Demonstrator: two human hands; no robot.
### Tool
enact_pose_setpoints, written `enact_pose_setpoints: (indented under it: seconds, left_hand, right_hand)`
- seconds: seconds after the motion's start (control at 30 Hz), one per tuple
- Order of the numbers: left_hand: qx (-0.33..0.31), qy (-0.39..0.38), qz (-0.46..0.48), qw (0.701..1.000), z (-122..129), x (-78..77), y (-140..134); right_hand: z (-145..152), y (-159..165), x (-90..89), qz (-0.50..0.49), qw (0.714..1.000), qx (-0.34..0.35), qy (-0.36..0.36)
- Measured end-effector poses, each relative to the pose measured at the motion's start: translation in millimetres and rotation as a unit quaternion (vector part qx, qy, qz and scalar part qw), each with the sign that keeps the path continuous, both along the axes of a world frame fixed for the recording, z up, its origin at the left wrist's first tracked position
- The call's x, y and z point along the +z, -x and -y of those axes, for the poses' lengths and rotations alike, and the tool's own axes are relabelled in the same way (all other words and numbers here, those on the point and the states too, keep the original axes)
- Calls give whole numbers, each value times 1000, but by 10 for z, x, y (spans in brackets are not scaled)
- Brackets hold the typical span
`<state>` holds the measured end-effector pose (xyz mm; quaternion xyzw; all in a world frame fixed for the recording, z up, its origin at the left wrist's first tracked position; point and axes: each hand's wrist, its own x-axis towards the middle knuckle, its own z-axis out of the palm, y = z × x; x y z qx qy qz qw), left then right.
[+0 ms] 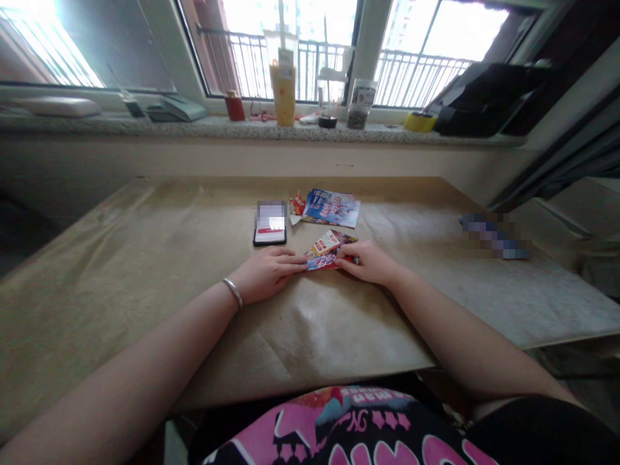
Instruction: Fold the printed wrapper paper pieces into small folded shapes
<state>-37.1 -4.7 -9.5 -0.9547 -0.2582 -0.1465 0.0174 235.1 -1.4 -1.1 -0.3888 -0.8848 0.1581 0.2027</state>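
Note:
A colourful printed leaflet (323, 259), partly folded over, lies on the table between my hands. My left hand (268, 272) rests flat with its fingers stretched out, the fingertips touching the leaflet's left corner. On the right side, the fingers of my right hand (369, 261) are bent and pinch the leaflet's edge, hiding part of it. Just beyond, a stack of blue printed leaflets (333, 208) lies beside a small red and white folded paper piece (297, 205). A phone (270, 224) with a lit screen lies past my left hand.
A creased tan cover spreads over the table (194, 258). At the far right lies a blurred dark blue item (494, 236). The windowsill (217, 129) behind holds a tall yellow-filled cup (283, 97), a red container (234, 106), a clear jar (361, 106) and a black bag-like object (477, 100).

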Motion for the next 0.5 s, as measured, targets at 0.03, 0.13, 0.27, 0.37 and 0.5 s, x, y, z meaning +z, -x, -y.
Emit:
enact_pose_setpoints:
  seconds: [0.03,0.13,0.27,0.37,0.5]
  left_hand:
    - [-2,2,0,1000,3,-5,-5]
    - [0,11,3,1000,12,-12,-27]
    - [6,29,5,1000,26,-1,-47]
    - [3,32,1,999,35,6,-50]
    - [22,25,-6,999,48,9,-54]
  right_hand:
    - [-4,0,-8,-6,1000,-15,7]
    - [-24,12,-33,-18,998,-49,26]
    - [-60,44,-65,8,992,-113,46]
    - [-69,76,-79,56,986,-152,38]
    - [-41,123,-60,126,971,-204,7]
